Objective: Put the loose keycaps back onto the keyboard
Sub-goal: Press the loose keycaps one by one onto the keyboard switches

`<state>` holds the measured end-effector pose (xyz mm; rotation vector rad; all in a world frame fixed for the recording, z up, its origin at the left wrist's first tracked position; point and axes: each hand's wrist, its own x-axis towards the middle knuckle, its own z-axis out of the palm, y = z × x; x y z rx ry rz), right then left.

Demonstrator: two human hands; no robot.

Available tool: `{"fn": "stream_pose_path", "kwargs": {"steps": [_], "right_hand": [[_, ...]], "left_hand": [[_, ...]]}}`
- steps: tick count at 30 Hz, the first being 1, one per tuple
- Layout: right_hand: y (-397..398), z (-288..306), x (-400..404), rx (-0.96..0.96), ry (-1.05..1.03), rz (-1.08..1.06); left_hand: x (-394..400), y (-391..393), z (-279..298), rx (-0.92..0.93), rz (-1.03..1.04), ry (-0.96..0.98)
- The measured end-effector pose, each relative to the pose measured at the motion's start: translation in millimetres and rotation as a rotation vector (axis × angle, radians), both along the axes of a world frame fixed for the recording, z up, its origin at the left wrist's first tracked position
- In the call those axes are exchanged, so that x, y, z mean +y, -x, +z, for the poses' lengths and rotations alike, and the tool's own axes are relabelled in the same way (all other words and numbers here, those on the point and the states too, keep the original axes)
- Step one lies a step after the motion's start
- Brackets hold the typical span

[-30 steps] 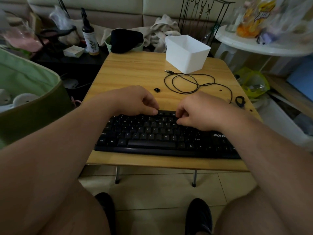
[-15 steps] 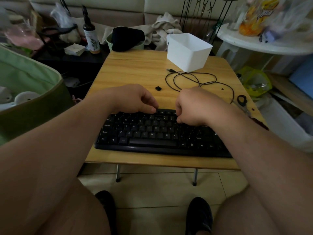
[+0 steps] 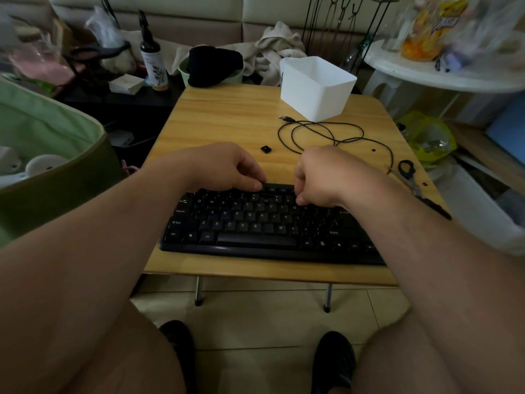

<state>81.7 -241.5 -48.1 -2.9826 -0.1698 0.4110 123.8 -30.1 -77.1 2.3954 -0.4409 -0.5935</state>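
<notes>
— Pressing on the top rows, is it? What do the hands hold?

— The right hand point(image 3: 321, 177) has its fingers curled down over the number row of the keyboard point(image 3: 255, 223), thumb low beside the keys. It may be pinching a keycap there, but the fingers hide it, so I cannot tell. The left hand point(image 3: 224, 169) rests with loosely bent fingers, its fingertips point(image 3: 257, 185) touching the upper edge of the board; it grips nothing that I can see.

— Did something change?

— Very little. Compared with half a second ago, both hands stay at almost the same keys; the right one sits a little more upright on the row. I judge the seating of one cap is in progress, not finished.

— And the other caps?

— One loose keycap point(image 3: 266, 149) lies on the table point(image 3: 216, 115), just behind the hands, near the coiled cable point(image 3: 321, 132). Two tiny dark bits lie further right, too small to name. A white box point(image 3: 315, 89) stands behind the cable, scissors point(image 3: 406, 172) at the right edge.
</notes>
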Motion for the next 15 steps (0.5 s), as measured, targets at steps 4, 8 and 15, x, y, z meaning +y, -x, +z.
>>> {"fn": "stream_pose_path", "kwargs": {"steps": [4, 8, 15], "right_hand": [[1.4, 2.1, -16.1, 0.023, -0.196, -0.093], [1.6, 4.7, -28.3, 0.014, -0.301, -0.182], [3.8, -1.4, -24.8, 0.035, -0.232, -0.134]], "left_hand": [[0.8, -0.7, 0.6, 0.013, 0.015, 0.007], [0.8, -1.0, -0.4, 0.021, 0.028, 0.008], [-1.9, -3.4, 2.4, -0.057, 0.118, 0.013]]}}
